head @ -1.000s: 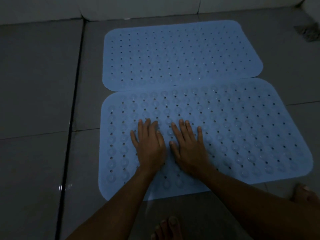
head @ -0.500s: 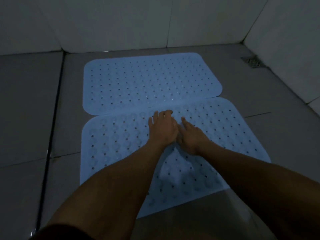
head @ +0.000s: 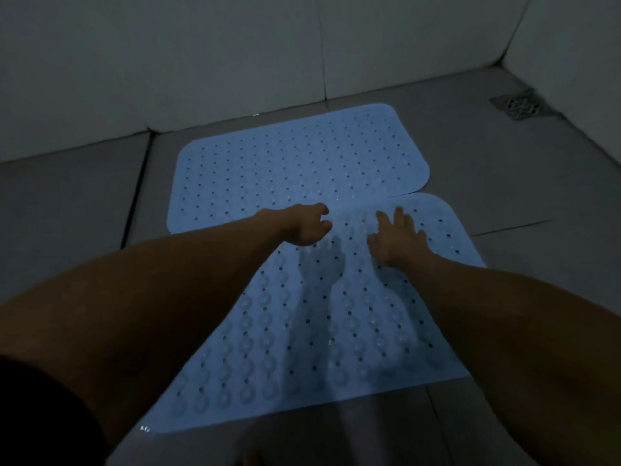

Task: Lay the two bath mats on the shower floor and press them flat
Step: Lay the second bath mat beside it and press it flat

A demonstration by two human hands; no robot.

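Although the light is dim, we can see both pale blue mats already on the grey tiled shower floor (head: 67, 203). Going from left to right, we first meet the far mat (head: 295, 163), which lies in the upper middle of the frame, near the wall (head: 168, 62). Its long axis runs from left to right and tilts a little upward to the right. The near mat (head: 319, 331) fills the lower middle of the frame with its long axis in the same direction, and its far edge touches or slightly overlaps the far mat; we cannot tell which.

We judge that these mats are light, thin and floppy, like soft rubber, with rows of small holes and round suction cups. They are not fragile. On a wet floor they may slide until the cups hold, so we would push down with flat palms and take an edge or corner only to shift them.

The left hand (head: 304, 225) is at the seam between the mats, its grip loosely curled on nothing, and it seems to float just above the surface. The right hand (head: 398, 238) is on the far part of the near mat with its fingers spread apart and straight, and it holds nothing. In the upper right corner we see a floor drain (head: 519, 105), well apart from the mats.
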